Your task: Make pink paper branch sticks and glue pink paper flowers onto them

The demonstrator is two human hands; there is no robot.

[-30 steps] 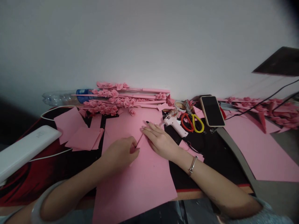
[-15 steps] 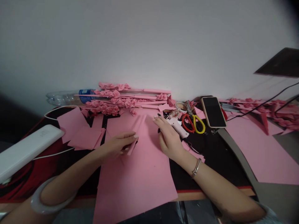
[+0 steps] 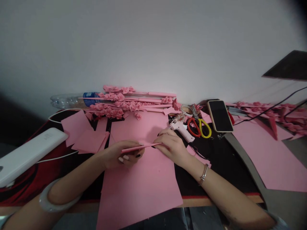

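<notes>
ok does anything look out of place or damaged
Nothing looks spilled or damaged. Slightly odd: the large pink sheet overhangs the desk's front edge, and one small paper flower seems loose, apart from the stems.

Holds left hand (image 3: 127,155) and right hand (image 3: 172,147) near each other, both with curled, pinching fingers (image 3: 165,138), on forearms (image 3: 80,177) slanting inward from either side.

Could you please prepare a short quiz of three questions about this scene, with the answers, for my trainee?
1. True or false: the left hand and the right hand both touch the narrow pink paper piece.
2. Which of these lies nearest to the red handle loop?
A) bottle
B) glue gun
C) bangle
3. Fill in: the screen of the phone is ____ (lit or dark).

Key: 1 true; 2 B; 3 dark
</notes>
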